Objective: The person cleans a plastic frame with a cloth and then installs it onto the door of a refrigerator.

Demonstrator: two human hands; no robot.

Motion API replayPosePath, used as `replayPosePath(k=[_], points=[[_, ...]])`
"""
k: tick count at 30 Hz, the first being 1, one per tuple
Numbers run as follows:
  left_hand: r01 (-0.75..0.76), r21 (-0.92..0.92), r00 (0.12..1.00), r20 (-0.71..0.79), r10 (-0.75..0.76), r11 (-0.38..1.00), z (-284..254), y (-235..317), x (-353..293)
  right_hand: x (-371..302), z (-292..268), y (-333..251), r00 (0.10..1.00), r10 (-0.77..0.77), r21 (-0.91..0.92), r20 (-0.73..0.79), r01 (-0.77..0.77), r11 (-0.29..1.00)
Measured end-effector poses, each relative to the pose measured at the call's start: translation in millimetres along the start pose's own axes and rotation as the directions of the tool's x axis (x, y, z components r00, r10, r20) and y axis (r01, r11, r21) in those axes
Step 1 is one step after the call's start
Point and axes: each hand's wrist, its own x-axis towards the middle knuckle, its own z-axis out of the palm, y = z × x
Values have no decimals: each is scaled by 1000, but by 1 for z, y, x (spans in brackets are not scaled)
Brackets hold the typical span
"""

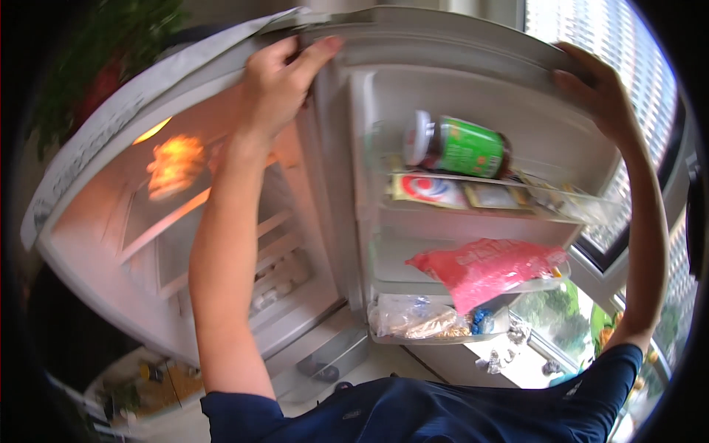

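Observation:
A refrigerator (96, 166) stands before me with its door (458, 37) swung wide to the right. My left hand (281, 85) is closed over the refrigerator's top edge by the hinge side; its fingertips are partly hidden. At the far right my right hand (598, 96) grips the upper outer corner of the door, its fingers curled over the rim. In the door's upper shelf a green-labelled jar (469, 148) lies on its side above some flat packets (436, 190). A pink plastic bag (491, 269) hangs over the shelf below.
Clear bags of food (417, 317) fill the lowest door shelf. Inside the lit compartment are an orange glowing patch (176, 166), glass shelves and whitish round items (281, 277) low down. Windows (598, 44) stand to the right, a leafy plant (96, 52) at far left.

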Motion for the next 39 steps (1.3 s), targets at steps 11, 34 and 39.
replayPosePath(k=[11,34,39], points=[[-532,570,645,-207,736,626,23,64,1,-6,-10,-11,999,44,-196,6,-42,980],[-367,235,654,753,70,900,163,200,59,-19,-62,34,966,-142,-200,217,187,962],[-451,431,787,606,120,781,202,215,48,-34,-62,23,990,98,-106,100,-87,991]])
